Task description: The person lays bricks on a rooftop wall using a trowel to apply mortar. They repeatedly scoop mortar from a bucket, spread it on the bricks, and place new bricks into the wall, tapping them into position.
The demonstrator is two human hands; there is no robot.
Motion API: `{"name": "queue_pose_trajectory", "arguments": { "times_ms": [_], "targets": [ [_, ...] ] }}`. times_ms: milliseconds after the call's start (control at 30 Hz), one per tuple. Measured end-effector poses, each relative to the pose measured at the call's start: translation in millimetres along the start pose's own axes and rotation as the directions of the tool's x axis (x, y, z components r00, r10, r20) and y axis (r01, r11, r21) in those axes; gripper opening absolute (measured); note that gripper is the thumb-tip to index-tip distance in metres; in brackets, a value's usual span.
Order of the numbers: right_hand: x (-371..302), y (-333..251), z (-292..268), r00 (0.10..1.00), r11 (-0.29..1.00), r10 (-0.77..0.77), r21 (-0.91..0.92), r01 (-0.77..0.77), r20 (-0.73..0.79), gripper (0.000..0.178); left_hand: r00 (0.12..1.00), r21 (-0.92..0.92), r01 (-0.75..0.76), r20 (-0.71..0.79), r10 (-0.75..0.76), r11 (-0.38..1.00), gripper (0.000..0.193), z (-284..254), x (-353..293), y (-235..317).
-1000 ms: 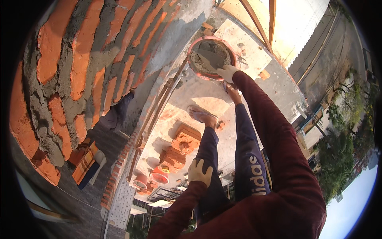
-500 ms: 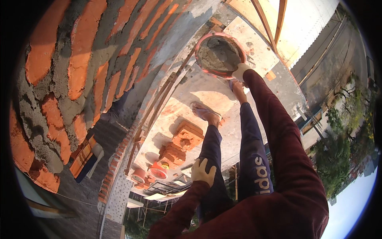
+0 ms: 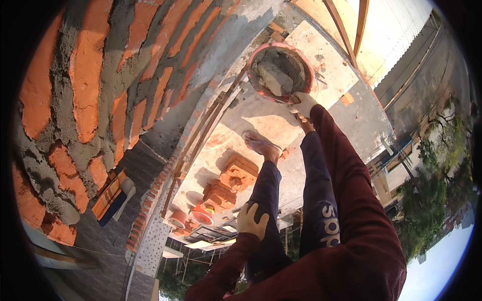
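A round orange pan (image 3: pixel 255 56) of grey mortar stands on the concrete slab ahead of my feet. My right hand (image 3: pixel 303 104), in a pale glove, reaches to the pan's near rim and grips a trowel handle. The trowel blade (image 3: pixel 275 79) lies in the mortar with a grey lump on it. My left hand (image 3: pixel 252 220), in a yellowish glove, rests fingers apart on my left knee and holds nothing. My bare foot in a sandal (image 3: pixel 258 143) stands between the pan and a brick stack.
A red brick wall (image 3: pixel 95 85) with wet grey mortar joints fills the left. A stack of bricks (image 3: pixel 236 175) and small red tubs (image 3: pixel 201 216) sit on the slab (image 3: pixel 346 120). Wooden poles (image 3: pixel 351 30) rise behind the pan. Beyond the slab edge are a road and trees.
My right hand stays at the pan; the trowel blade now shows in the mortar carrying a lump. The view has tipped slightly. My left hand stays on the knee.
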State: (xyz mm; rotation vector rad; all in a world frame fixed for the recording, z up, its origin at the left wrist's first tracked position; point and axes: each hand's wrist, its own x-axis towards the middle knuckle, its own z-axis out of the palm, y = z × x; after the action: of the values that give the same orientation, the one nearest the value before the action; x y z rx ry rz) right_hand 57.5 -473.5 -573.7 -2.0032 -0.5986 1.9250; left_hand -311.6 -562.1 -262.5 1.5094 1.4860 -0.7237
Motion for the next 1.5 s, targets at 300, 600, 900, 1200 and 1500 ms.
{"name": "queue_pose_trajectory", "arguments": {
  "times_ms": [300,600,900,1200,1500],
  "targets": [
    [-132,-10,-70,0.990,0.992,-0.121,0.040,0.118,0.072,0.035,0.949,-0.385,-0.230,0.116,0.294,0.894,0.050,-111,-58,66],
    [-477,-339,-147,0.966,0.938,-0.023,-0.330,0.110,0.258,0.032,0.560,-0.478,-0.829,-0.698,0.446,0.291,0.094,-505,-123,112],
    [-533,-555,-77,0.784,0.368,-0.493,-0.727,0.580,0.377,0.019,0.868,-0.808,-0.402,-0.187,0.460,0.430,0.105,-620,87,87],
    [-476,-564,13,0.571,-0.027,-0.806,-0.973,0.230,0.157,0.036,0.893,-0.876,-0.326,-0.162,0.419,0.355,0.094,-605,47,133],
    [-506,-528,62,0.762,0.324,-0.648,-0.909,0.264,-0.010,0.042,0.881,-0.850,-0.265,-0.023,0.472,0.455,0.107,-611,63,132]
  ]
}}
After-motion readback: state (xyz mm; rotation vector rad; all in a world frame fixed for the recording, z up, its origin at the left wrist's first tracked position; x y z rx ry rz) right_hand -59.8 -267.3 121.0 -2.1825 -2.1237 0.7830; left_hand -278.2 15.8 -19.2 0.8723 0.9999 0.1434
